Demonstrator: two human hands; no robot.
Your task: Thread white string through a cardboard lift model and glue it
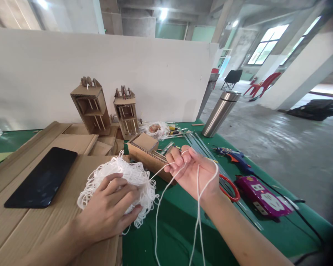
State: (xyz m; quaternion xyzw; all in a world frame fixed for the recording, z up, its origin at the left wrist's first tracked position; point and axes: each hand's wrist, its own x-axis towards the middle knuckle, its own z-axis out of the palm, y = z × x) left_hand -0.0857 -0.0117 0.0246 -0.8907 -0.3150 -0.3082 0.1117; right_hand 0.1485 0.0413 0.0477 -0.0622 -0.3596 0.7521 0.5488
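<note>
A tangled heap of white string [118,170] lies partly on the cardboard and partly over the green tabletop. My left hand [113,203] presses on top of this heap, its fingers bent into the strands. Raised to the right of it, my right hand [195,166] is palm up with curled fingers, pinching a strand of the string. One taut length runs from the heap to those fingers. Other lengths loop around my right thumb and hang down past the wrist and off the lower edge of the view.
Flat cardboard [80,173] carries a black tablet [41,177]. Two cardboard models [91,107] stand behind, near a white panel [155,74]. At right are red-handled scissors [234,190], a blue glue gun [235,157], a purple case [263,195], clear rods and a steel flask [220,114].
</note>
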